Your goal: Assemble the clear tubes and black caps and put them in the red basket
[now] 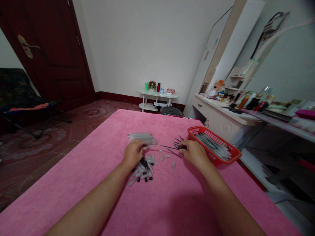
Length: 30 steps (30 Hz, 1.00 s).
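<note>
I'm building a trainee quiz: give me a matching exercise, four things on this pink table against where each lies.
1 red basket
2 pile of small caps
3 bundle of clear tubes
4 thin black rods

a near side of the left hand
b beyond the left hand
c at the right hand
d right of the right hand

Pairs: 1-d, 2-a, 3-b, 4-c

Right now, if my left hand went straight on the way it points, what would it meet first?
Probably the bundle of grey tubes lying just ahead of the left hand, though depth is hard to judge.
</note>
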Available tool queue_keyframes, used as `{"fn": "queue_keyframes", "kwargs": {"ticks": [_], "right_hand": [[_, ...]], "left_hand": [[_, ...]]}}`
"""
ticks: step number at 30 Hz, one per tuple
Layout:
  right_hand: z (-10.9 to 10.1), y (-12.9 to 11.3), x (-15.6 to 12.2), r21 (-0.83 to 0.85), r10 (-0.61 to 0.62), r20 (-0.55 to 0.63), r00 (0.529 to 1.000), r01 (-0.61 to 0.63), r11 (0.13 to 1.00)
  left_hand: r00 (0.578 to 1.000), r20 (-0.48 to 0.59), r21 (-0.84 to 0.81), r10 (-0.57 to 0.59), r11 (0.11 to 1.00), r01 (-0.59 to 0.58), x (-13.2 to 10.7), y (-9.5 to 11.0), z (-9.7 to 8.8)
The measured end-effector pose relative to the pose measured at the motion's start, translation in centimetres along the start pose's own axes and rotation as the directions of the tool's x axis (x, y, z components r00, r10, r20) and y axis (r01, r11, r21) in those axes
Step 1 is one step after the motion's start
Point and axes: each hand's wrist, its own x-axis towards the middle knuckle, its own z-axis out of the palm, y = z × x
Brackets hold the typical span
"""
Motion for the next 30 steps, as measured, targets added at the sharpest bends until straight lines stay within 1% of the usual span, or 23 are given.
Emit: {"fn": "queue_keyframes", "kwargs": {"ticks": [4,9,15,18,22,23,24,26,28,29,30], "right_hand": [[-0.1,-0.4,-0.2,-0.029,-0.007,0.016,1.0,0.008,1.0],[0.1,-1.0,-0.3,-0.067,-0.054,0.018,0.998,0.055,0.996],[-0.5,-1.5,-0.5,-0.152,-0.106,0.035,0.994,0.11,0.982],[-0.5,-1.7,-0.5,-0.123,-0.165,0.021,0.986,0.166,0.978],[0.7,-2.2,-0.4,-0.049,-0.259,0.021,0.966,0.26,0.964],[1.0,-2.4,-0.4,-0.022,-0.277,-0.003,0.961,0.276,0.961],[1.2,-2.6,-0.4,0.011,-0.285,-0.06,0.957,0.286,0.958],[1.4,-3.1,-0.6,0.087,-0.258,-0.255,0.932,0.287,0.954],[1.3,-3.6,-0.8,0.157,-0.184,-0.466,0.865,0.286,0.945],[1.3,-3.8,-1.0,0.184,-0.156,-0.533,0.832,0.293,0.938],[1.2,-4.0,-1.1,0.206,-0.147,-0.558,0.816,0.308,0.929]], "left_hand": [[1.0,0.013,-0.004,0.021,1.0,-0.021,0.0,0.1,0.0],[0.995,0.053,-0.012,0.083,0.997,-0.082,0.0,0.5,-0.3],[0.985,0.083,0.002,0.148,0.989,-0.149,-0.1,1.2,-0.6],[0.985,0.086,-0.021,0.152,0.988,-0.151,-0.1,1.3,-0.5],[0.982,0.098,-0.055,0.161,0.986,-0.156,-0.2,1.5,-0.3],[0.983,0.099,-0.062,0.157,0.987,-0.151,-0.2,1.5,-0.3],[0.985,0.092,-0.068,0.145,0.988,-0.14,-0.2,1.5,-0.3],[0.995,0.035,-0.085,0.089,0.993,-0.086,-0.1,1.1,-0.2],[0.997,-0.071,-0.124,-0.012,0.992,0.003,0.0,0.3,-0.2],[0.989,-0.129,-0.156,-0.07,0.987,0.05,0.1,-0.1,-0.1],[0.973,-0.187,-0.193,-0.133,0.976,0.096,0.2,-0.5,-0.1]]}}
